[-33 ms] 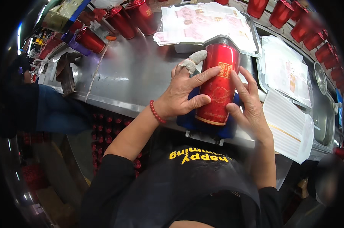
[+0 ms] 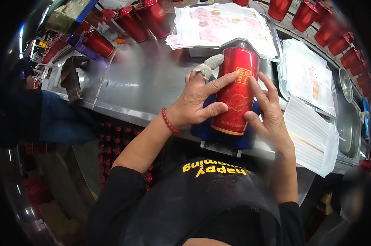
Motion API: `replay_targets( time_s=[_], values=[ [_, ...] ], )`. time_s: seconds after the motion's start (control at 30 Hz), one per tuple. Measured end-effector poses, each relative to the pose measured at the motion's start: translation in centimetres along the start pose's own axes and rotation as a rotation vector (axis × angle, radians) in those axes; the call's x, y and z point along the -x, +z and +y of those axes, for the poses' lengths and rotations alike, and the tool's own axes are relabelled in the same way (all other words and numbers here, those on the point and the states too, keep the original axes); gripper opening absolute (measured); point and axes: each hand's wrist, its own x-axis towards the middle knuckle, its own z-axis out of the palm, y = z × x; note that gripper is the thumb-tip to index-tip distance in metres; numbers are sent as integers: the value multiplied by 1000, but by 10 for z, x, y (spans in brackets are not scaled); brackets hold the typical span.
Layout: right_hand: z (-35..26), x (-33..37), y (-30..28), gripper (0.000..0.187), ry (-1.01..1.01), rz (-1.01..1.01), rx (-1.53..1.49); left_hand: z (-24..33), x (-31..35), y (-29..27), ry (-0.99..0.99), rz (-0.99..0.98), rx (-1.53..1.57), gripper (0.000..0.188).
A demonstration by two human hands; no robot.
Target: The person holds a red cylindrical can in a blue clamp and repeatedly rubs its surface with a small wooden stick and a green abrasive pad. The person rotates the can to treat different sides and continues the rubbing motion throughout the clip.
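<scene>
A glossy red bottle (image 2: 234, 112) with a clear glass neck lies on a blue rest (image 2: 248, 141) in front of me, its neck pointing away. A gold square emblem (image 2: 243, 76) and fine gold line work mark its upper face. My left hand (image 2: 195, 98) holds the left side, thumb and index finger pressed on the surface. White cloth covers one or more of its fingertips. On the opposite side, my right hand (image 2: 270, 110) steadies the bottle with its thumb low and its fingers along the edge near the emblem.
Printed transfer sheets (image 2: 230, 24) lie on a tray at the back, with more paper sheets (image 2: 308, 78) at the right. Several red bottles (image 2: 303, 16) line the far right; others (image 2: 152, 18) stand at the back left. A brown cloth (image 2: 72, 78) hangs over the steel bench (image 2: 140, 78).
</scene>
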Motion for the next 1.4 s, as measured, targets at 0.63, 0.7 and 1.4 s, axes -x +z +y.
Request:
replay_targets(
  time_s=[0.63, 0.7, 1.4],
  values=[
    [2, 1, -2, 82, -20, -14, 73, -5, 3, 4, 66, 8, -63, 75],
    [1, 2, -2, 83, -3, -19, 61, -4, 1, -1, 74, -24, -133, 74],
    [-9, 13, -14, 60, -2, 197, 38, -5, -7, -1, 98, -1, -166, 77]
  ],
)
